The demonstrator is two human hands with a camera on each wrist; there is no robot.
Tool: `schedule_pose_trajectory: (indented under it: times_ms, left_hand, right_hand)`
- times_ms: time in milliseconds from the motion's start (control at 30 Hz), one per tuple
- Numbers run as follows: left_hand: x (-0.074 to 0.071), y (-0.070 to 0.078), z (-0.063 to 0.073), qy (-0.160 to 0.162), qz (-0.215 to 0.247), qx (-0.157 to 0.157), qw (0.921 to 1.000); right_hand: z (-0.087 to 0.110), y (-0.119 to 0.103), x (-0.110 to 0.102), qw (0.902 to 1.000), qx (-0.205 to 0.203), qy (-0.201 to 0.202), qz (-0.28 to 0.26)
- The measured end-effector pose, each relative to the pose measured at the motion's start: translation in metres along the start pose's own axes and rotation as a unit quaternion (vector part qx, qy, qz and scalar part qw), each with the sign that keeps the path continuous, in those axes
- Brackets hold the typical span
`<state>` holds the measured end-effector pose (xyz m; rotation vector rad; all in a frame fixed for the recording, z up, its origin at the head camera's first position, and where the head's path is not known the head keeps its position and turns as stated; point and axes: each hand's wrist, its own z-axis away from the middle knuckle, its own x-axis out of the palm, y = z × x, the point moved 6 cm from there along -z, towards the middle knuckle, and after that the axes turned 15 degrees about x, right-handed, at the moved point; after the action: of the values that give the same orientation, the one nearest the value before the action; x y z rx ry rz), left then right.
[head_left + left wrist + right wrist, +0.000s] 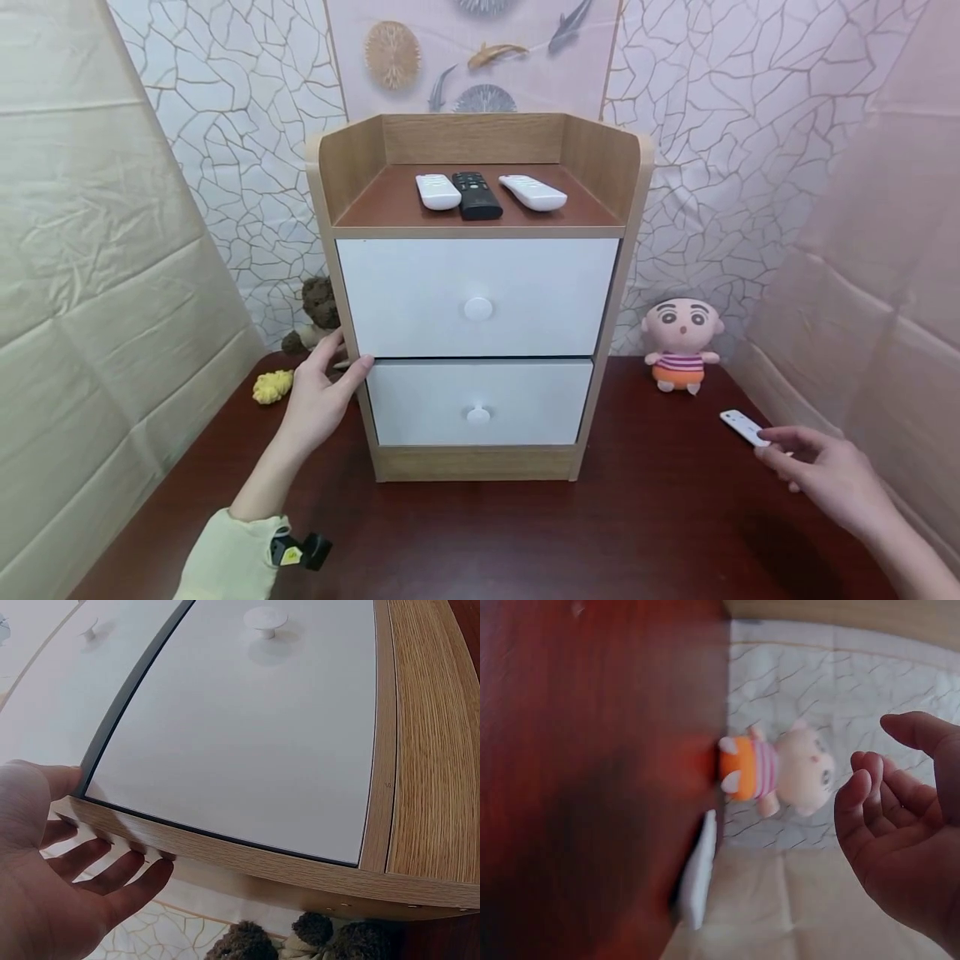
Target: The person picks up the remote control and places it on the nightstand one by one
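Note:
In the head view, a small wooden cabinet (480, 463) with two white drawers stands upright in the middle. My left hand (318, 396) holds its left side edge, thumb at the front by the gap between the drawers, fingers against the side panel. The left wrist view shows the same hand (90, 862) at the edge beside the lower drawer (247, 742). A white remote control (742, 427) lies on the table at the right. Over its near end is my right hand (832, 475). In the right wrist view that hand (907, 817) is apart from the remote (698, 874), fingers loosely bent, nothing between them.
On the cabinet top lie two white remotes (437, 192) (534, 192) and a black one (477, 197). A plush doll (681, 342) sits behind the right hand. A brown plush toy (320, 302) and a yellow object (272, 387) are at the left. Fabric-covered walls flank the table (480, 542).

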<state>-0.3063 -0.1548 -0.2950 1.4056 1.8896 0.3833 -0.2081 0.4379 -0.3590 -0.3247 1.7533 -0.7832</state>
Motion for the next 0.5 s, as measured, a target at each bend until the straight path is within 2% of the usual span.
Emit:
schedule_pose_trajectory:
  times_ms: [233,500]
  left_hand:
    - [0.0,0.001,0.0,0.001,-0.002,0.003,1.0]
    - [0.0,0.001,-0.001,-0.004,-0.003,0.004,1.0]
  right_hand:
    - [-0.006,0.023,0.008,0.9995,0.001,-0.018,-0.026]
    - [-0.014,0.036,0.013,0.9989,0.007,-0.02,-0.041]
